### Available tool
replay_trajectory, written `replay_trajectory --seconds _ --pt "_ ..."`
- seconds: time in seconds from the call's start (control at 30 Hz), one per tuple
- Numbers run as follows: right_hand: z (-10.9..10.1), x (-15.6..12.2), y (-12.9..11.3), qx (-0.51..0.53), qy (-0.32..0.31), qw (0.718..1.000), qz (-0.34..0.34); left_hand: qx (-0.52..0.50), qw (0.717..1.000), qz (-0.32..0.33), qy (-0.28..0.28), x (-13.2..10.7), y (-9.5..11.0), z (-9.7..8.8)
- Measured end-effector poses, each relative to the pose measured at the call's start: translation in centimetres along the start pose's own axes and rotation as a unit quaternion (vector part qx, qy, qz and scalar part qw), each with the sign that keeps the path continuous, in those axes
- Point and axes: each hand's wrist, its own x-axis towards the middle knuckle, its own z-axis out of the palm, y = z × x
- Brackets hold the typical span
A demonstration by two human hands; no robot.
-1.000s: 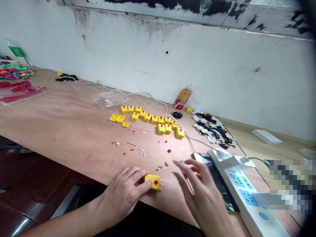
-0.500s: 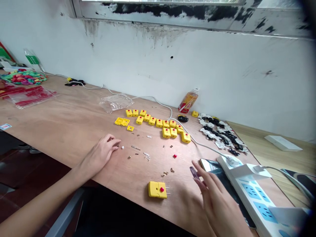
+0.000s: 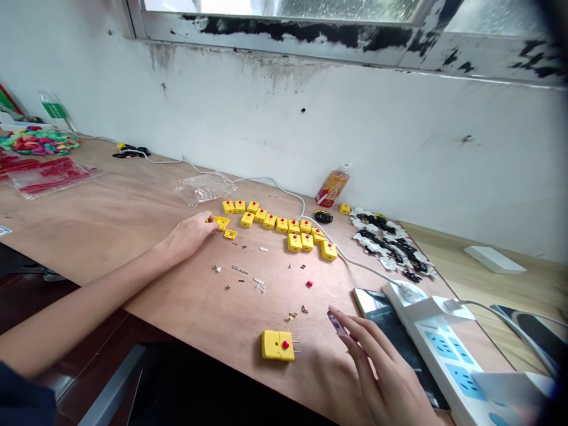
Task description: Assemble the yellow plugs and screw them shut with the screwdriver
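My left hand reaches out over the wooden table and its fingertips pinch an open yellow shell piece; a smaller yellow piece lies beside it. My right hand rests near the front edge with fingers spread and holds nothing. Left of it lies an assembled yellow plug block with a red button and two pins. A row of finished yellow blocks runs across the middle. Small metal pins and screws are scattered between the hands.
A white power strip and a dark phone lie at the right, with a white cable running back. Black and white parts are heaped by an orange bottle. A clear plastic bag and coloured items sit far left.
My left hand let go of the assembled yellow block, went forward across the table and now pinches an open yellow shell. My right hand stayed near the front edge.
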Motion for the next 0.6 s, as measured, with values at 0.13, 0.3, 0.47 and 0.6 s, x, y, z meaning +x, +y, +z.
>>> replay_trajectory --seconds 0.13,0.3,0.47,0.6 --pt "-0.8 -0.1 -0.2 0.034 -0.029 0.999 0.000 0.046 0.998 0.026 -0.017 1.0 -0.4 0.6" --pt "-1.1 0.3 -0.7 0.050 -0.019 0.999 0.003 0.073 0.996 0.045 -0.026 1.0 -0.5 1.2" --pt "-1.1 0.6 -1.2 0.057 -0.007 0.998 0.002 0.080 0.996 0.037 -0.012 0.7 -0.7 1.4" --pt "-1.5 0.7 -1.6 0.050 -0.008 0.999 0.006 0.056 0.998 0.025 0.008 0.0 -0.4 1.4"
